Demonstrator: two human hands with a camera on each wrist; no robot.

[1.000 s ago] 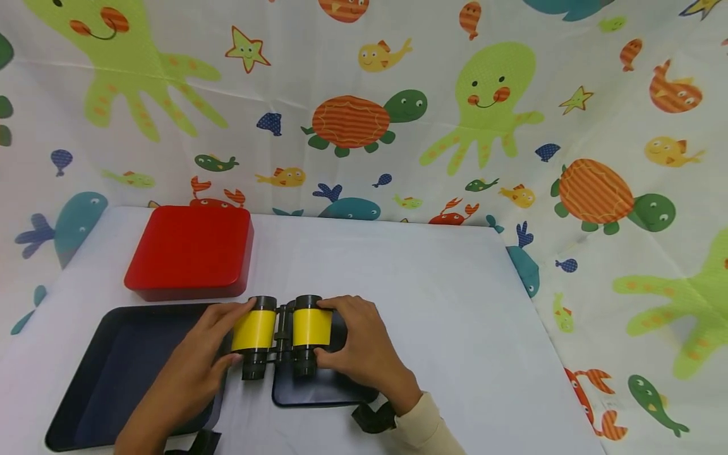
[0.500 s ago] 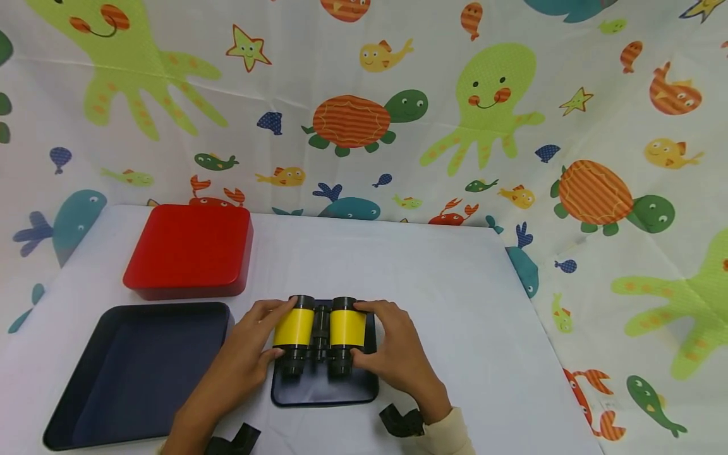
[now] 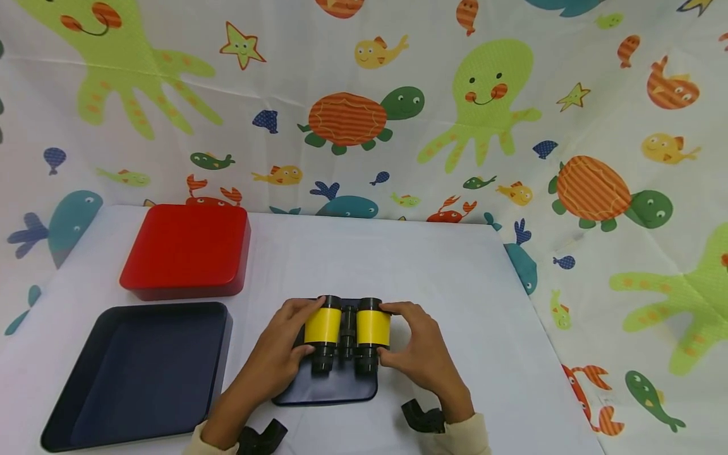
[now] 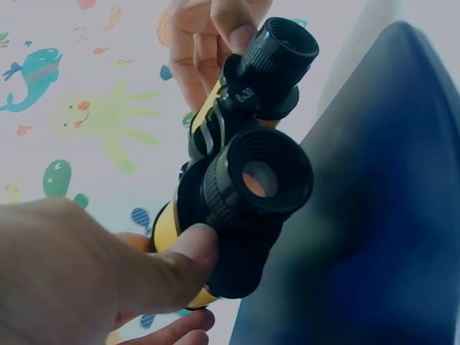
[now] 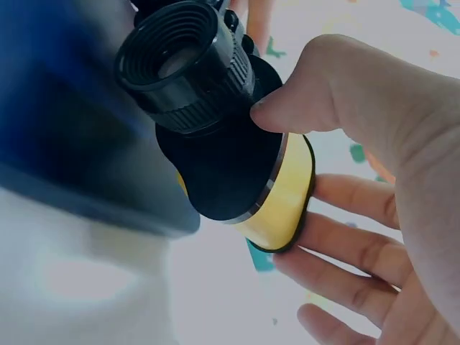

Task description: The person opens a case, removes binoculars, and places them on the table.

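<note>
While in hands (image 3: 273, 360) (image 3: 423, 347), binoculars (image 3: 347, 332) over tray (image 3: 330, 391); larger tray (image 3: 145, 376), red box (image 3: 184, 246) leftward

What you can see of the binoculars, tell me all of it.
The binoculars are black, with broad yellow bands around both barrels, joined by a black central hinge. The casing looks like plastic. Their round eyepieces have ridged sides and face the person. The left hand grips the left barrel and the right hand the right, each between thumb and fingers. In the head view they overlap the small dark tray; whether they touch it is unclear.
</note>
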